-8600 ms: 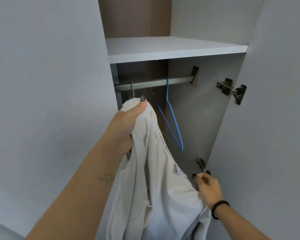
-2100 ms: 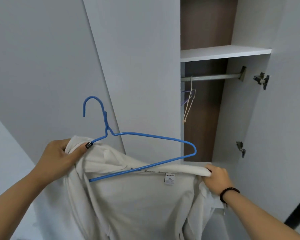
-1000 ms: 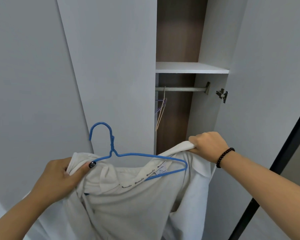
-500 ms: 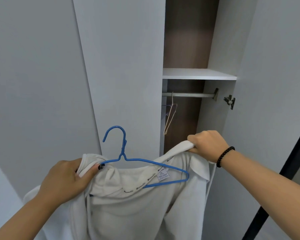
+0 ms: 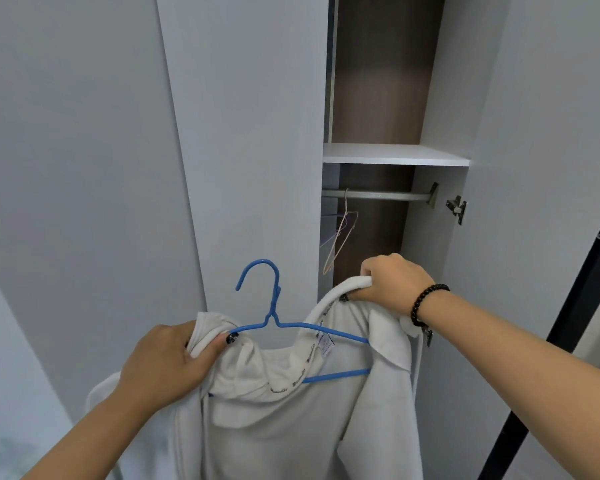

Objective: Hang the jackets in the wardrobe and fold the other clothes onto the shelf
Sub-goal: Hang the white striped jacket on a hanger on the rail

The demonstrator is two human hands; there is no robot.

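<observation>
A white jacket hangs in front of me with a blue wire hanger inside its neck opening, hook up. My left hand grips the jacket's left shoulder together with the hanger's left arm. My right hand grips the collar edge on the right, lifted above the hanger's right end. Behind them the wardrobe stands open, with a white shelf and a metal rail beneath it.
A pale wire hanger and a purple one behind it hang at the rail's left end. The left door stands partly across the opening, and the right door carries a hinge. A black post rises at right.
Over the last half second the hands and jacket have barely shifted. Earlier, the jacket was pulled back out of the wardrobe and the blue hanger came off the rail into its neck.
</observation>
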